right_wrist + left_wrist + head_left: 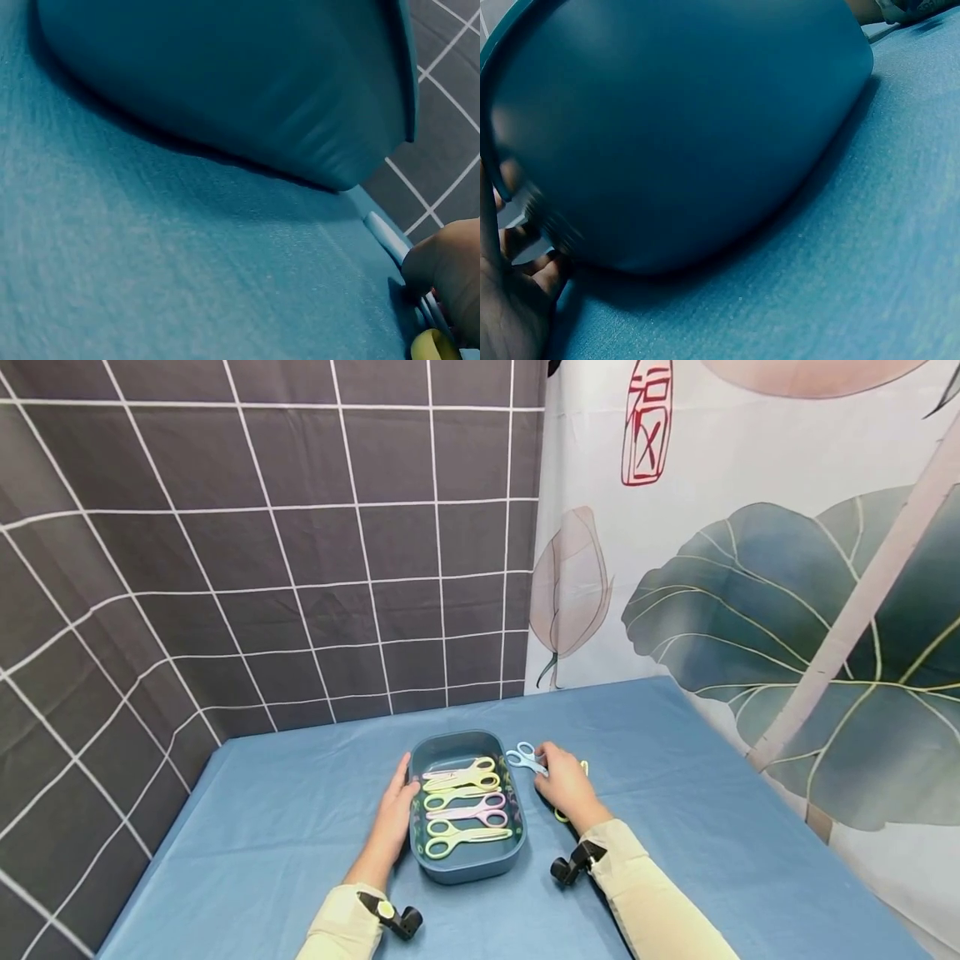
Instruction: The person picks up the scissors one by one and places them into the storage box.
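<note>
A blue bin (480,868) holds a row of several small scissors, among them pink scissors (467,812) and yellow-green scissors (442,840). My left hand (387,822) holds the bin's left side, thumb at the rim and fingers along the outer wall. Bent fingers (549,276) show against the wall in the left wrist view. Just right of the bin, my right hand (567,785) pinches light blue scissors (525,757), their handle loops toward the bin. Yellow scissors (560,816) lie by the right hand, mostly hidden by it.
A blue cloth (300,835) covers the table. Behind it hang a dark grid-patterned curtain (337,552) and a white curtain with leaf prints (577,585). Black wrist cameras (577,863) are strapped over both sleeves.
</note>
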A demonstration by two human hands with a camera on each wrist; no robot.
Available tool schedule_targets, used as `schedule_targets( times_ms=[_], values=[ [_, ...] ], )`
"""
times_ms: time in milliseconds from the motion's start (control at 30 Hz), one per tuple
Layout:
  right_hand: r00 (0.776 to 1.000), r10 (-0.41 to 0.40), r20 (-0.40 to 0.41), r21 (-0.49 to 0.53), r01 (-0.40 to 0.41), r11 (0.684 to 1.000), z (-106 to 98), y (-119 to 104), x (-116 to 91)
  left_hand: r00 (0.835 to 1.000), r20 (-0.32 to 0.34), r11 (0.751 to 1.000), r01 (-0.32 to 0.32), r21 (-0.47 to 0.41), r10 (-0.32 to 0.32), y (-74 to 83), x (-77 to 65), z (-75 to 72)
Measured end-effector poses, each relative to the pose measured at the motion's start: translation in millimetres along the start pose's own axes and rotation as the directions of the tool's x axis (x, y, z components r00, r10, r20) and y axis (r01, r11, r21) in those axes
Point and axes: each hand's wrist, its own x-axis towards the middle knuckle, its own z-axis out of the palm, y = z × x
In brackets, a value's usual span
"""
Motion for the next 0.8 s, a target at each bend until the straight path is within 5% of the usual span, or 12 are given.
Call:
schedule_targets(
  times_ms=[333,800],
  values=[
    [1.0,-0.009,0.019,-0.158,0.012,0.987,-3,4,-3,1.0,-0.001,1.0,-0.01,0.011,0.01,-5.4,3.4,-0.3],
    [0.998,-0.05,-0.036,-0.137,0.045,0.99,-3,8,-2,1.0,-0.015,1.0,-0.023,0.02,0.023,-8.7,5.4,2.0]
  ],
)
